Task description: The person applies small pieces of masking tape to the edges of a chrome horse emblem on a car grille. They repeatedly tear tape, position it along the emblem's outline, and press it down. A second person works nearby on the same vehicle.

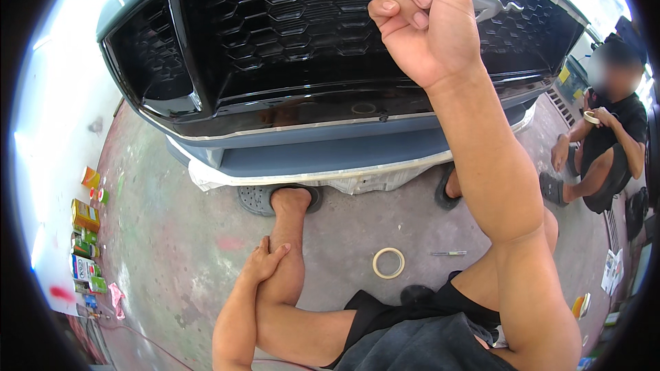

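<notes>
Your right hand (426,20): raised high, forearm running up from the lower right, fingers curled into a loose fist with the fingertips (412,1) turned toward you; whether anything small is pinched inside, you cannot tell. It sits against the black honeycomb grille (289,20) of a car bumper (309,148), just beside a silver emblem (491,5) partly hidden behind the knuckles. Your left hand (265,264): low, resting on your own left shin (289,247), palm and fingers wrapped loosely around the leg, holding nothing else; elbow bent, forearm coming in from the bottom edge. Your left foot, in a grey clog (256,199), sits under the bumper's lower lip. Bumper: blue-grey paint, white masking paper (227,180) along the bottom edge. Floor (179,247): grey concrete, stained. Roll of masking tape (388,263): flat on the floor between your legs, well apart from both hands. Pen-like stick (448,253): just right of the roll. Row of cans and cartons (86,240): along the left wall. Another person (608,144): crouched at right, holding a tape roll.
</notes>
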A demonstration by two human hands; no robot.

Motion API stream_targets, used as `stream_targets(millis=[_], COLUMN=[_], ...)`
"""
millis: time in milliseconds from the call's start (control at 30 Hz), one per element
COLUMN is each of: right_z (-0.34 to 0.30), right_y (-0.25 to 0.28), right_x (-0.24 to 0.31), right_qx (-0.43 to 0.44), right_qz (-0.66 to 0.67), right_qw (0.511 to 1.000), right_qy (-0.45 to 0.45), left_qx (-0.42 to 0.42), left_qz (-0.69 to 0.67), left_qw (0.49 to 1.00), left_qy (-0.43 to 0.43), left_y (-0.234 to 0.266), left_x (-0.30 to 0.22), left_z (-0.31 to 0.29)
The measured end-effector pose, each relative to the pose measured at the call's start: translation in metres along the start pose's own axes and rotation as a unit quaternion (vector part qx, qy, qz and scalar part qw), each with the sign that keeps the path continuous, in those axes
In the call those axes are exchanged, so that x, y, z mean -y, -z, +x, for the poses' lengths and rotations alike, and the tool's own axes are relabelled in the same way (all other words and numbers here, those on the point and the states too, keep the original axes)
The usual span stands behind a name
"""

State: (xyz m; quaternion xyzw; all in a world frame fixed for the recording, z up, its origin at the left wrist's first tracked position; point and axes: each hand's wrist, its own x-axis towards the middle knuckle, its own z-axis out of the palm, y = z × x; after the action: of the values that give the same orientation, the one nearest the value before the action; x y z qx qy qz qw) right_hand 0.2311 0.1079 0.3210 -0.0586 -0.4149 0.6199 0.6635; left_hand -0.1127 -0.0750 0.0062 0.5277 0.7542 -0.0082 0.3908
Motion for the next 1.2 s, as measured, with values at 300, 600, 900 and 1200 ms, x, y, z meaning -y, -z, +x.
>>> stream_targets(millis=[300,600,900,1200], right_z=[-0.004,-0.085,-0.304,-0.41], right_y=[-0.005,0.036,0.236,0.221], right_x=[-0.003,-0.038,-0.132,-0.135], right_qx=[-0.011,0.071,0.229,0.129], right_qz=[0.007,-0.239,-0.705,-0.764], right_qw=[1.0,0.946,0.527,0.497], right_qy=[-0.019,-0.205,-0.414,-0.391], left_qx=[-0.015,-0.035,0.01,-0.172], left_qz=[-0.022,-0.074,-0.066,-0.211], left_qw=[1.0,0.996,0.998,0.96], left_qy=[-0.014,-0.041,-0.015,-0.062], left_y=[-0.002,-0.022,0.0,0.039], left_x=[0.002,0.042,0.003,0.031], left_z=[0.002,0.009,-0.002,-0.037])
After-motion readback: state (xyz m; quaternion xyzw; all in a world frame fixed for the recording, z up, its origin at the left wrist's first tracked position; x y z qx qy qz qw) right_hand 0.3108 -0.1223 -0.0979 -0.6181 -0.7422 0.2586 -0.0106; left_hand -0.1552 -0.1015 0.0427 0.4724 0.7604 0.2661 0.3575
